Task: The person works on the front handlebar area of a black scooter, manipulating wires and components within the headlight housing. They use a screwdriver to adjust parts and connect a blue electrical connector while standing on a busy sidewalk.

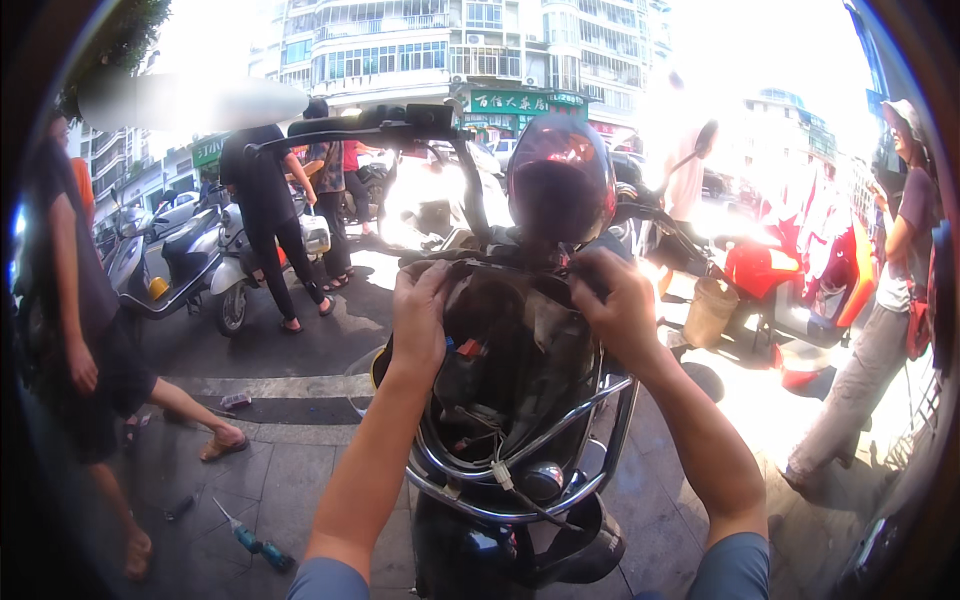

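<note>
Before me stands a motor scooter with its front open, showing a dark cavity (499, 360) with loose wires inside. My left hand (422, 315) pinches the upper left edge of the dark front panel (491, 264). At the upper right edge, my right hand (616, 300) has its fingers bent around the same panel; its fingertips are partly hidden. A white wire connector (501, 474) hangs low over the chrome guard bar (574, 416). Beneath the bar sits the black front fender (469, 540). A shiny helmet (562, 180) rests behind the panel.
A teal power screwdriver (259, 546) and a small black object (180, 508) lie on the paving at left. One person (82, 300) steps close on the left; another (892, 262) stands at right. Parked scooters (180, 247), a red scooter (765, 262) and a bucket (709, 311) surround me.
</note>
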`<action>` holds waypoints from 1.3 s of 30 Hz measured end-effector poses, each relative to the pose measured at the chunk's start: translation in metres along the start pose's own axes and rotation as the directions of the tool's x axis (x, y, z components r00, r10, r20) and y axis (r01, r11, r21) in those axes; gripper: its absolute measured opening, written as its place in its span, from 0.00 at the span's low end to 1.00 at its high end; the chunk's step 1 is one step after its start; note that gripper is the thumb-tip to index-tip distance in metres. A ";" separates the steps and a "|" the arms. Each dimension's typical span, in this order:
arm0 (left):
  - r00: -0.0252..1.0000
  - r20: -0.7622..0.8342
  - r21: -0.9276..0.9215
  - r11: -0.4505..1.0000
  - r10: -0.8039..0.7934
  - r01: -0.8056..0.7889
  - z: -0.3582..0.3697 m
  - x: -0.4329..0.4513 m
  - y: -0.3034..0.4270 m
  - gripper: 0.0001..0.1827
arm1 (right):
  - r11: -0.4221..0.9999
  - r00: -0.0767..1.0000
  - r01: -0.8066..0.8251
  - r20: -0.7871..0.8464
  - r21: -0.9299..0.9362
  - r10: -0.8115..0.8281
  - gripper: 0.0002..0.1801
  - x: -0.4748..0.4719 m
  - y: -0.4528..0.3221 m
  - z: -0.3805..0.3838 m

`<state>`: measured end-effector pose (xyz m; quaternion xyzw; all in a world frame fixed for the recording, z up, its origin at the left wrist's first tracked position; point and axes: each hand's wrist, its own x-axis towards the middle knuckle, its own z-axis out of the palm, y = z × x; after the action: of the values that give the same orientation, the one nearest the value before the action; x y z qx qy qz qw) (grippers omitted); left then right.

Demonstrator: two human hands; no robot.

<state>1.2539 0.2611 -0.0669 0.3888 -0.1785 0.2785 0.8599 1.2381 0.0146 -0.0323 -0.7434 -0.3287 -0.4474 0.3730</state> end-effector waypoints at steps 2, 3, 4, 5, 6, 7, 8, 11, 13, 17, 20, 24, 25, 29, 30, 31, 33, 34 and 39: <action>0.996 -0.048 -0.133 0.988 -0.080 0.073 -0.021 0.011 -0.007 0.08 | 0.999 1.000 0.015 0.009 0.048 -0.016 0.11 0.004 -0.001 -0.005; 0.989 -0.077 -0.194 0.975 -0.128 0.111 -0.029 0.015 -0.007 0.08 | 0.997 0.999 -0.017 0.047 0.081 0.013 0.11 0.006 -0.002 -0.008; 0.980 -0.038 -0.292 0.940 -0.197 0.177 -0.035 0.013 -0.003 0.10 | 0.994 0.996 -0.040 0.079 0.104 0.032 0.11 0.010 -0.008 -0.011; 0.966 -0.035 -0.291 0.928 -0.255 0.234 -0.035 0.017 -0.001 0.11 | 0.989 0.993 -0.064 0.111 0.130 0.049 0.11 0.015 -0.017 -0.015; 0.945 -0.038 -0.285 0.910 -0.324 0.300 -0.030 0.017 0.007 0.12 | 0.982 0.986 -0.103 0.145 0.157 0.080 0.11 0.017 -0.023 -0.020; 0.920 -0.051 -0.277 0.890 -0.389 0.361 -0.027 0.014 0.017 0.13 | 0.972 0.978 -0.159 0.162 0.174 0.131 0.10 0.018 -0.027 -0.022; 0.906 -0.069 -0.246 0.887 -0.418 0.390 -0.023 0.016 0.025 0.15 | 0.957 0.967 -0.215 0.181 0.193 0.180 0.10 0.022 -0.031 -0.024; 0.897 -0.061 -0.221 0.882 -0.438 0.416 -0.012 0.016 0.038 0.15 | 0.944 0.960 -0.242 0.199 0.223 0.199 0.11 0.033 -0.043 -0.029; 0.874 -0.136 -0.172 0.880 -0.466 0.443 0.003 0.014 0.045 0.14 | 0.935 0.952 -0.276 0.201 0.223 0.233 0.12 0.038 -0.057 -0.037; 0.853 -0.269 0.031 0.882 -0.446 0.471 0.035 0.003 0.068 0.15 | 0.955 0.962 -0.190 0.236 0.226 0.136 0.18 0.027 -0.088 -0.022; 0.788 -0.254 0.151 0.781 -0.562 0.606 0.041 -0.012 0.081 0.17 | 0.973 0.938 -0.162 0.333 0.162 0.100 0.21 0.030 -0.111 0.002; 0.689 -0.119 0.265 0.646 -0.715 0.716 0.065 -0.011 0.084 0.16 | 0.965 0.953 -0.188 0.270 0.184 0.134 0.20 0.036 -0.120 0.027; 0.735 -0.080 0.378 0.662 -0.673 0.647 0.073 -0.011 0.083 0.16 | 0.956 0.946 -0.226 0.274 0.184 0.171 0.20 0.036 -0.121 0.028; 0.797 0.400 0.805 0.589 -0.452 -0.069 0.062 0.008 0.077 0.17 | 0.894 0.918 -0.368 0.255 0.257 0.304 0.17 0.031 -0.122 0.020; 0.772 0.445 0.813 0.567 -0.454 -0.136 0.064 0.012 0.078 0.17 | 0.878 0.921 -0.371 0.241 0.303 0.306 0.18 0.029 -0.118 0.018; 0.747 0.488 0.817 0.539 -0.452 -0.207 0.067 0.017 0.081 0.16 | 0.879 0.931 -0.351 0.226 0.323 0.288 0.17 0.031 -0.115 0.014; 0.756 0.514 0.813 0.512 -0.405 -0.279 0.064 0.027 0.080 0.12 | 0.809 0.884 -0.468 0.182 0.357 0.431 0.14 0.034 -0.109 0.004; 0.762 0.524 0.815 0.483 -0.381 -0.319 0.064 0.027 0.082 0.11 | 0.688 0.777 -0.624 0.203 0.371 0.596 0.11 0.037 -0.106 -0.004; 0.801 0.448 0.833 0.510 -0.398 -0.213 0.062 0.024 0.085 0.09 | 0.354 0.485 -0.854 0.341 0.381 0.805 0.11 0.045 -0.080 -0.005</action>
<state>1.2149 0.2678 0.0335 0.8348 -0.2529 0.1440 0.4673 1.1877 0.0576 0.0315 -0.7004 -0.0289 -0.0582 0.7108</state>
